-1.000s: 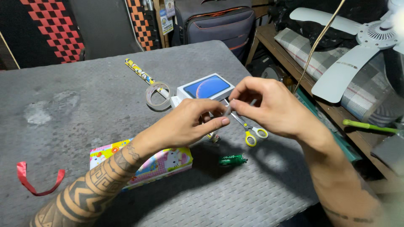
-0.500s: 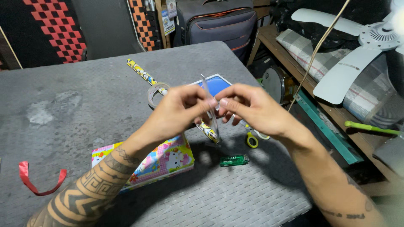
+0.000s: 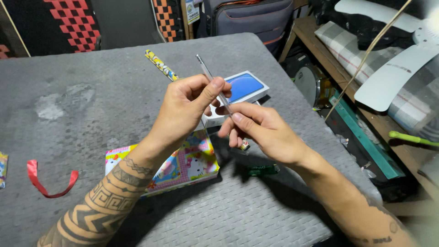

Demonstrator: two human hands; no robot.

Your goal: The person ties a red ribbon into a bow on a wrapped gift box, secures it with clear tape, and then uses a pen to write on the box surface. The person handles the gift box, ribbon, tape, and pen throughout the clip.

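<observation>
Above the grey table (image 3: 91, 114), my left hand (image 3: 185, 110) and my right hand (image 3: 258, 132) both pinch a thin clear stick (image 3: 208, 75). The stick slants up to the left, and its tip pokes out above my left thumb. Behind the hands lies a white box with a blue picture on its lid (image 3: 247, 87). Under my left wrist sits a parcel wrapped in pink cartoon paper (image 3: 183, 167). A green lighter (image 3: 264, 170) lies in shadow below my right hand.
A thin roll of patterned wrapping paper (image 3: 160, 65) lies at the back of the table and a red ribbon (image 3: 50, 183) at the left. A dark suitcase (image 3: 247, 13) stands behind. To the right, a shelf holds white fan blades (image 3: 393, 73) and a green-handled tool (image 3: 411, 138).
Both hands have come nearer the camera and the stick now tilts up to the left. The view has shifted, and the hands now cover the scissors and the tape roll.
</observation>
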